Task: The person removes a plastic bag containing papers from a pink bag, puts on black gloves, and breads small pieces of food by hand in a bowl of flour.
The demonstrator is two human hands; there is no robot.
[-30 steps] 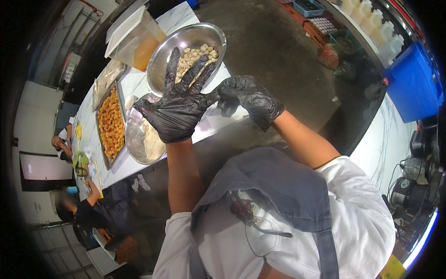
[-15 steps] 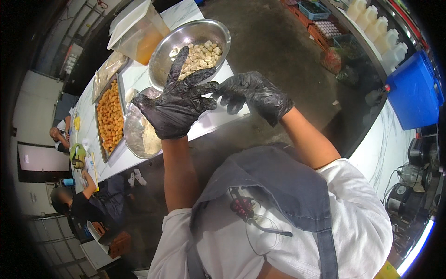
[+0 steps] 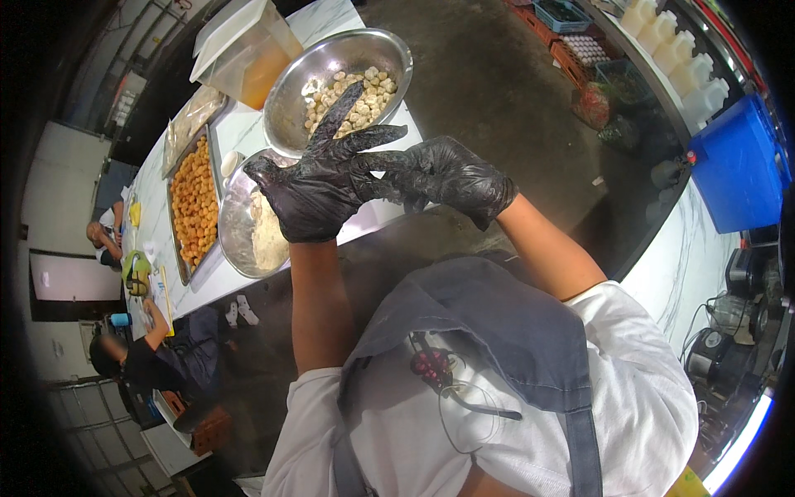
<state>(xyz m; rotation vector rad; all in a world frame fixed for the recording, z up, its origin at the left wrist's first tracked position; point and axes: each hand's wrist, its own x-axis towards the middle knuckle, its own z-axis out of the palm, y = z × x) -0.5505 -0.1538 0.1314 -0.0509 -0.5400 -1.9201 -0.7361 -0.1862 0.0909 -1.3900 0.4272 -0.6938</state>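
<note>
Black gloves cover both of my hands, with pale powder on them. My left hand (image 3: pixel 319 186) is spread palm up above the near bowl, thumb and forefinger stretched out, holding nothing. My right hand (image 3: pixel 460 180) is closed around fingertips of the left glove, at the little-finger side. Beneath and left of my left hand sits a steel bowl (image 3: pixel 234 240) with pale flour (image 3: pixel 267 240). Behind it stands a larger steel bowl (image 3: pixel 286 79) of small pale, flour-coated balls (image 3: pixel 377 87), partly hidden by my left fingers.
A tray of golden-brown balls (image 3: pixel 195 203) lies on the white marbled table (image 3: pixel 344 10), beside a white cup (image 3: pixel 232 163). A plastic tub of orange liquid (image 3: pixel 261 79) stands behind. Two people (image 3: pixel 157 360) are at the left. A blue box (image 3: pixel 739 166) and jugs (image 3: pixel 675 51) line the right counter.
My right hand has moved slightly left and now grips the left glove's fingers. My left hand has shifted a little to the right, its fingers leaning more that way.
</note>
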